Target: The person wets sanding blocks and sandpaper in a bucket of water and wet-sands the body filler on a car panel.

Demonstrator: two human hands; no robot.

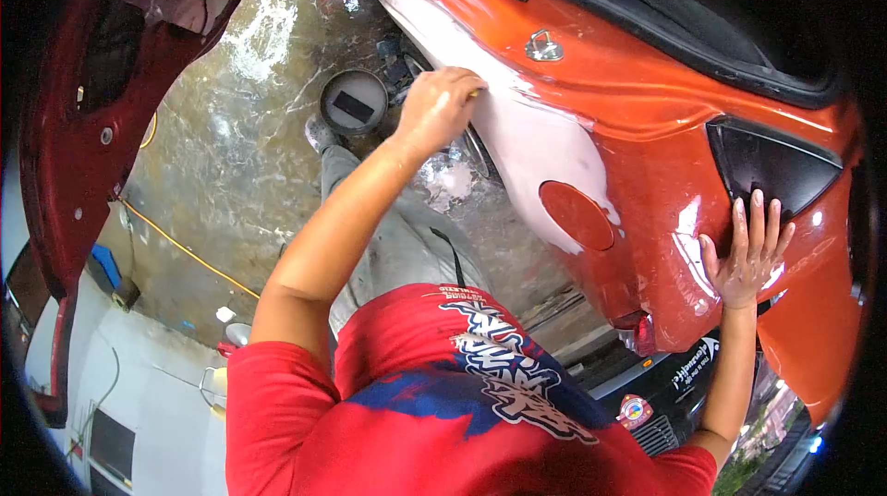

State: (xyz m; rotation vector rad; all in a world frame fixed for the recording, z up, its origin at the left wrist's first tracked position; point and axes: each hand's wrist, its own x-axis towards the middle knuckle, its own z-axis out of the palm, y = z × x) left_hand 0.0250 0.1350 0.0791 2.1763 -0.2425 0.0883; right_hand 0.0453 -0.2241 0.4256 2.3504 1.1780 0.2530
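Note:
My left hand (pixel 438 108) is closed in a fist against the pale pinkish-white patch (pixel 545 150) on an orange car body panel (pixel 647 173). A small yellowish edge shows by its fingers, but what it grips is mostly hidden. My right hand (pixel 748 256) lies flat with fingers spread on the orange panel, its fingertips at the lower edge of a black triangular side window (pixel 771 163). Between the hands is a round fuel flap (pixel 577 215), with the pale coating around part of it.
A round basin (pixel 327 108) holding a dark rectangular piece stands on the wet, stained floor (pixel 231 154) by my foot (pixel 322 135). A dark red car door (pixel 69 163) is at the left. A yellow hose (pixel 189 248) crosses the floor. A metal striker loop (pixel 543 46) sticks out of the panel.

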